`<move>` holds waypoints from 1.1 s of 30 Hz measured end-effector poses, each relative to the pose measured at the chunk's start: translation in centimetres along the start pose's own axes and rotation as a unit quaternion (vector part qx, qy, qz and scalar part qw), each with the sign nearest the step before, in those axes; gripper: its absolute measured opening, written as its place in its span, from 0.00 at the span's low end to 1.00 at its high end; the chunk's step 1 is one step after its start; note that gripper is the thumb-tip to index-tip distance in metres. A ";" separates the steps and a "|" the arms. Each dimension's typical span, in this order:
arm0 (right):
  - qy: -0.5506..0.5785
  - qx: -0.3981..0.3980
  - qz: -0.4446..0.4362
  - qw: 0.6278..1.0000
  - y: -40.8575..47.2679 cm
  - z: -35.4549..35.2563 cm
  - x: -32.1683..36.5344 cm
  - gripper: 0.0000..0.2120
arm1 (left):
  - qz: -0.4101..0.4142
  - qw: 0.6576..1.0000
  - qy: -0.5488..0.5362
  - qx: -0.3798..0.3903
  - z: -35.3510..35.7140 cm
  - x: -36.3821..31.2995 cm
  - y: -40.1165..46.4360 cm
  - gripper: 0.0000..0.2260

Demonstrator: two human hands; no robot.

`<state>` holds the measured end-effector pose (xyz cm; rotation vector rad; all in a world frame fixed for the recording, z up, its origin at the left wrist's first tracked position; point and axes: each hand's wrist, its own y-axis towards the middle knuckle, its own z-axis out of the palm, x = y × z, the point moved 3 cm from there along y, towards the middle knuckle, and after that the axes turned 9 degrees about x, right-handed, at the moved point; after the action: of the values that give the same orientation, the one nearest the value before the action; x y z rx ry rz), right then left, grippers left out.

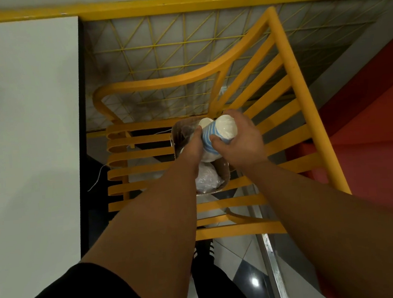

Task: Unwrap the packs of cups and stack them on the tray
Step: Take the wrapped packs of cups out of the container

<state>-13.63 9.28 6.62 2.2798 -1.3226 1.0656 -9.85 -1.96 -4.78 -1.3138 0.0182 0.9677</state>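
Over a slatted yellow chair [248, 124], both hands grip a glossy film-wrapped cup pack [215, 135].

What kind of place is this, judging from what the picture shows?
Probably a café or other eating place, indoors. A yellow slatted chair stands beside a white table on a glossy tiled floor, and both hands hold a wrapped pack of striped paper cups over a cardboard box on the chair.
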 end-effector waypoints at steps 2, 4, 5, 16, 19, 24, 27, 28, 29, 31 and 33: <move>0.003 -0.002 -0.005 1.000 0.0 -0.3 0.5 0.29 | 0.002 1.000 -0.008 0.010 0.9 -1.2 -2.2 0.29; 0.007 -0.002 -0.005 1.000 -0.1 -0.7 0.9 0.28 | 0.006 1.000 -0.024 0.020 1.0 -1.6 -2.6 0.29; 0.006 -0.001 -0.006 1.000 -0.1 -0.8 1.1 0.28 | 0.010 0.999 -0.027 0.024 1.1 -1.8 -2.8 0.30; 0.029 -0.013 -0.028 0.999 0.5 -2.7 3.3 0.32 | 0.030 0.999 -0.009 0.043 1.7 -3.8 -6.3 0.28; 0.068 -0.016 -0.032 0.997 0.8 -2.9 5.0 0.32 | 0.041 0.999 -0.005 0.025 1.0 -5.1 -8.8 0.25; 0.157 0.103 -0.067 0.980 -0.1 -0.6 9.6 0.32 | 0.075 0.996 -0.037 -0.006 -2.3 -7.5 -14.1 0.27; 0.211 0.146 -0.083 0.963 -0.7 2.7 13.2 0.33 | 0.101 0.994 -0.036 -0.023 -5.7 -8.3 -18.4 0.29; 0.218 0.155 -0.097 0.959 -0.9 3.8 14.7 0.30 | 0.110 0.993 -0.032 -0.038 -7.2 -8.5 -19.8 0.28; 0.220 0.168 -0.111 0.954 -1.2 4.8 16.3 0.28 | 0.121 0.991 -0.035 -0.051 -8.7 -8.6 -21.1 0.28; 0.235 0.200 -0.139 0.941 -2.0 6.9 19.5 0.27 | 0.144 0.987 -0.037 -0.069 -12.1 -8.5 -23.5 0.26; 0.245 0.222 -0.152 0.931 -2.8 9.4 22.1 0.28 | 0.157 0.983 -0.027 -0.086 -15.3 -8.5 -26.1 0.26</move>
<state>-0.33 -8.35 16.50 2.1786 -0.5493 1.7987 8.10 -17.71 15.65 -1.4709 0.1053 1.2960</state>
